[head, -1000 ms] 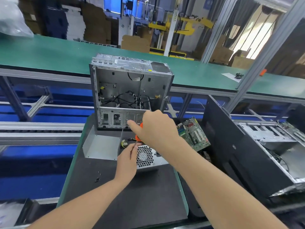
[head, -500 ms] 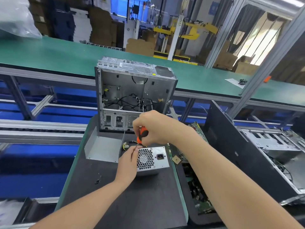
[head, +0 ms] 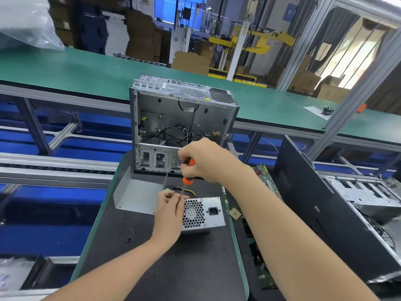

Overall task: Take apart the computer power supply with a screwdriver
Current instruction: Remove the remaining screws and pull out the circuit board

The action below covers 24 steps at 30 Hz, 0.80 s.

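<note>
A grey metal power supply point(head: 213, 213) with a honeycomb fan grille and a black socket lies on the black mat point(head: 178, 263). My left hand point(head: 170, 211) grips its left end, fingers by the top left corner. My right hand point(head: 202, 159) is closed on an orange-and-black screwdriver point(head: 187, 180), held above the supply. The thin shaft slants down to that top left corner, where my left fingertips pinch it. Yellow and black wires show behind the supply.
An open grey computer case point(head: 182, 124) stands upright just behind the hands. A bent grey metal cover point(head: 136, 196) lies left of the supply. Small dark screws point(head: 129, 238) sit on the mat. Circuit boards point(head: 263, 177) and black case panels point(head: 321, 213) fill the right.
My right hand rose and tipped the screwdriver more upright, exposing more of the handle. The view shifted, so more of the supply's face shows. My left hand stayed on the supply.
</note>
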### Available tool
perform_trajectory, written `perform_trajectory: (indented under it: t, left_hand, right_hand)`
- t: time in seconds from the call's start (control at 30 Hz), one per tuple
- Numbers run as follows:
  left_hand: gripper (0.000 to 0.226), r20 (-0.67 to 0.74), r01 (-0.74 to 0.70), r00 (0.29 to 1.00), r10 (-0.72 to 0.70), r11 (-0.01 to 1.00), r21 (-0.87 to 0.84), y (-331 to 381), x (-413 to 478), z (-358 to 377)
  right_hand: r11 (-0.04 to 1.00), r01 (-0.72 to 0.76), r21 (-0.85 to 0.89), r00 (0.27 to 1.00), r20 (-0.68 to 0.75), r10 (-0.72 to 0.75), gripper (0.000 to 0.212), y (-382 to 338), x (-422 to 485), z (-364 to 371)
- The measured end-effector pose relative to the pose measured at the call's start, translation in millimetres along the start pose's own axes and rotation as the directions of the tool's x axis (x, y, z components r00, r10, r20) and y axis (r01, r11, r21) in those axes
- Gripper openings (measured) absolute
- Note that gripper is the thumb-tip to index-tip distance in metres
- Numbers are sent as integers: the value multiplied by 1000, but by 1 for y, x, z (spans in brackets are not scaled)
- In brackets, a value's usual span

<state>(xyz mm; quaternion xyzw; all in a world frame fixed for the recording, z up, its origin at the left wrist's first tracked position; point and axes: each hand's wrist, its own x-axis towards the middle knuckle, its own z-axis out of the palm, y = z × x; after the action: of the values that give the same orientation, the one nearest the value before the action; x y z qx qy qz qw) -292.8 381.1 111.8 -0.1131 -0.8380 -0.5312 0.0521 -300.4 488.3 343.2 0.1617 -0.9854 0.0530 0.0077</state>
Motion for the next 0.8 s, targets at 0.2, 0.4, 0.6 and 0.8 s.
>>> perform_trajectory:
  t: [0.2, 0.4, 0.6, 0.8]
  left_hand:
    - [28, 64, 38, 998, -29, 991, -130, 13, 10, 3]
    - [48, 5, 56, 998, -56, 987, -149, 10, 5, 15]
    - [37, 39, 94, 995, -91, 994, -55, 8, 17, 11]
    - [41, 6, 50, 999, -50, 999, -16, 11, 22, 13]
  right_hand:
    - [978, 205, -48, 979, -9, -205, 11, -8, -3, 3]
    - [920, -388, -54, 864, -368, 343, 43, -38, -16, 38]
    - [992, 45, -114, 994, -97, -56, 12, -25, -8, 25]
    - [982, 187, -16, 980, -61, -188, 20, -4, -9, 6]
